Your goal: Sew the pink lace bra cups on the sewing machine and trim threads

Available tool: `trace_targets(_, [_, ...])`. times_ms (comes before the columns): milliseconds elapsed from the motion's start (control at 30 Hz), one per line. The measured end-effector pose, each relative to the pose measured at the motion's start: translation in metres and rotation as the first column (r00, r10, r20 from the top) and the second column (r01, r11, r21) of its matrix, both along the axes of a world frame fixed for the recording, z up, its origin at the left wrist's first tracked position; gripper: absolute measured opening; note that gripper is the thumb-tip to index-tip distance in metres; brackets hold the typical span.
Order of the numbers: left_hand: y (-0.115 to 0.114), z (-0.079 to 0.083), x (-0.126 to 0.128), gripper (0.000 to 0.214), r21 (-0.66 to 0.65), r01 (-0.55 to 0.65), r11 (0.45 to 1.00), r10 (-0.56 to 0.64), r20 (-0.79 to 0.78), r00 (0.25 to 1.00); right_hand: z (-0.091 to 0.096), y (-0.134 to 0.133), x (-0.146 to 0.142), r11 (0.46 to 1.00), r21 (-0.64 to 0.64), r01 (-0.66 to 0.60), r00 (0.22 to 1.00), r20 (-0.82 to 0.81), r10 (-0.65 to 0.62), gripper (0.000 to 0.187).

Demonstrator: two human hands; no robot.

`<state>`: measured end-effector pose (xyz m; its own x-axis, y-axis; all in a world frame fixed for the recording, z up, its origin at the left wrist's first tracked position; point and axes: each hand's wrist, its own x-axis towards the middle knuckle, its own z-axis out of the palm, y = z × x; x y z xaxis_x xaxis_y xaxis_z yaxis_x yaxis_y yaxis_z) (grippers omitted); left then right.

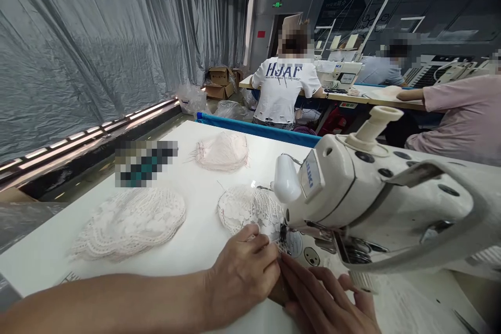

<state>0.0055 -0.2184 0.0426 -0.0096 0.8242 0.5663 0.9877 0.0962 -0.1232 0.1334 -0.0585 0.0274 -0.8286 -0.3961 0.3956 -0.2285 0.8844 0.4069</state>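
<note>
A white lace piece [250, 206] lies at the needle area of a white sewing machine [332, 177], its far part spread on the table. My left hand [248, 266] is closed on the near edge of this lace, fingers curled, just left of the presser foot [283, 232]. Close beside it, my right hand [329, 297] rests with fingers stretched out, their tips close to the presser foot. What lies under its palm is hidden. A small brown patch shows between the hands; I cannot make out what it is.
A pile of white lace pieces [135, 222] lies left on the white table [195, 276], with pale pink padded cups [224, 151] behind. A blurred-out item [146, 164] lies near the left edge. Scissor-like metal [465, 321] shows at lower right. A person [287, 83] sits ahead.
</note>
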Motion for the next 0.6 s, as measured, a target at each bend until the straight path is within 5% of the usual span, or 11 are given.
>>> trace_targets(400, [0.004,0.002,-0.017,0.019,-0.135,-0.085,0.987,0.088,0.015,0.996,-0.007,-0.001,0.000,0.989,-0.140,0.036,0.998,-0.043,-0.043,0.035])
trace_targets(600, [0.001,0.004,-0.010,0.020,-0.191,-0.153,0.970,0.151,-0.023,0.988,0.003,-0.009,-0.001,0.906,-0.423,0.026,0.990,-0.115,-0.082,0.026])
